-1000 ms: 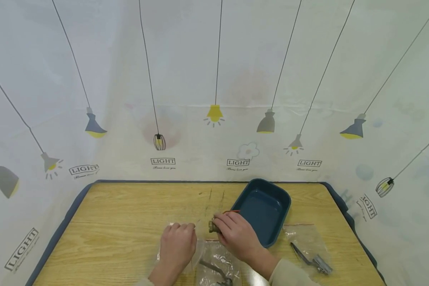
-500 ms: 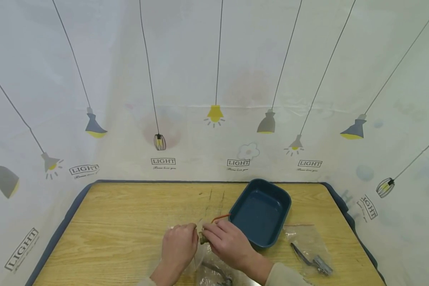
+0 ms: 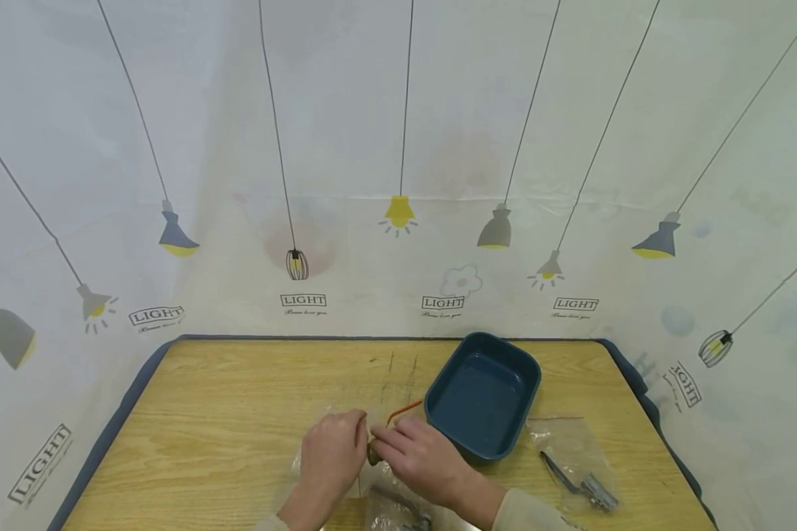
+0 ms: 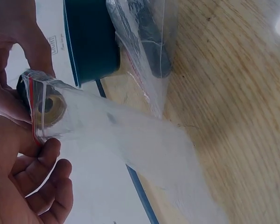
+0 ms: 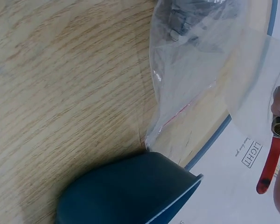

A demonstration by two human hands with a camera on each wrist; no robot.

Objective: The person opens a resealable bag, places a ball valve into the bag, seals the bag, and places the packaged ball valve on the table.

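My left hand [image 3: 332, 450] pinches the top edge of a clear zip-lock bag [image 4: 130, 135], which hangs down below the fingers. A brass ball valve [image 5: 278, 126] with a red lever handle [image 5: 269, 168] is gripped by my right hand [image 3: 425, 457]. In the left wrist view the valve's round brass end shows through the plastic, just inside the bag's red-striped mouth. Both hands are close together above the table's near half. My right fingers hide most of the valve in the head view, where the red lever sticks out toward the tray.
A deep blue tray [image 3: 481, 402] stands right of my hands on the wooden table [image 3: 239, 391]. Below my hands lies another zip bag [image 5: 191, 70] with a grey metal part inside. A third bag [image 3: 571, 442], holding a dark-handled metal part, lies at the right.
My right hand has moved left and toward me, bringing the valve to the bag beside my left hand. The red lever now stands out further beyond the fingers. My left hand has barely moved.
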